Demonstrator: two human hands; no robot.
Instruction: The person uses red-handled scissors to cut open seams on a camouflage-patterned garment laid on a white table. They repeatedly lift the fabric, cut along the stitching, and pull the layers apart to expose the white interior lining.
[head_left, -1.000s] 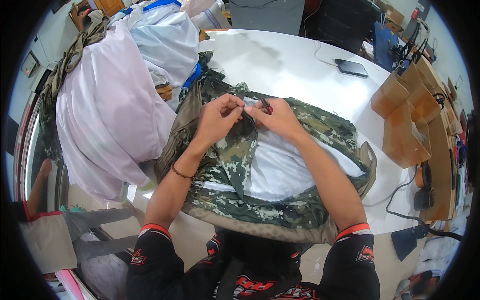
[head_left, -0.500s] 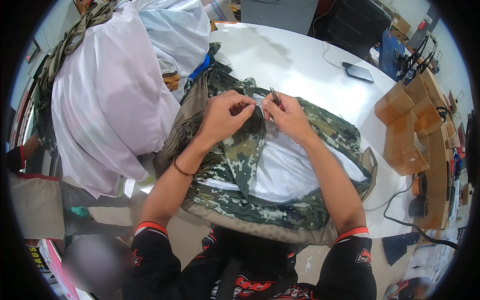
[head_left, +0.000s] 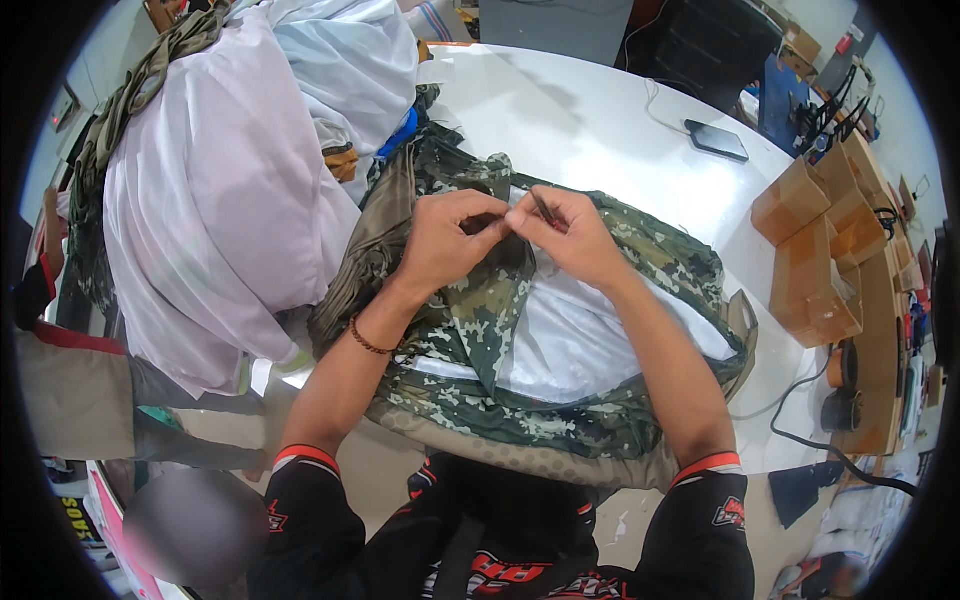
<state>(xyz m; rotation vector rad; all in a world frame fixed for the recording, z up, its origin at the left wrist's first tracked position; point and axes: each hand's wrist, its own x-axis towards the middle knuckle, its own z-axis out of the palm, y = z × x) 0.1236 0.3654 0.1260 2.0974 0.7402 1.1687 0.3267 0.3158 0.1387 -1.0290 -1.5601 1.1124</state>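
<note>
A camouflage garment with a white lining lies spread in front of me on the white table. My left hand is closed in a pinch at a raised fold of the camouflage fabric, around the middle of the garment. My right hand meets it there, thumb and finger pressed together at the left fingertips. Gripped in that right hand is a slim dark pointed tool, possibly thread snips; most of it is hidden by the fingers. What lies between the touching fingertips is too small to make out.
White and pale pink cloth is heaped at the left. A phone with a cable lies at the far right of the table. Cardboard boxes and a black cord are at the right. Another person stands at the left.
My right hand has shifted slightly left, so its fingertips now meet the left ones. The tool has tipped and shows less. The person at the left has raised an arm.
</note>
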